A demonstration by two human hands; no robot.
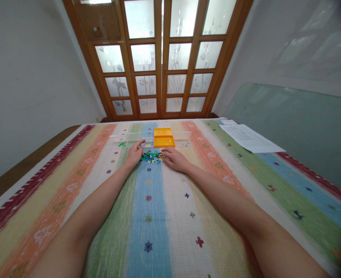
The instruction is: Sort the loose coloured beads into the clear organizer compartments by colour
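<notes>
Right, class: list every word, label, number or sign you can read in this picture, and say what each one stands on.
No text here can be read.
White sheet on the striped cloth: printed lines, too small and blurred to read.
Orange box: no lettering visible.
Clear trays: no lettering visible.

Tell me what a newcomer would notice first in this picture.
The broad rainbow-striped woven cloth covering the table fills most of the view, with tall wooden glass-paned doors behind it. At its far middle, the left hand and right hand flank a small heap of tiny multicoloured pieces, just before a bright orange rectangular plastic tray. A white printed paper sheet lies far right.
</notes>
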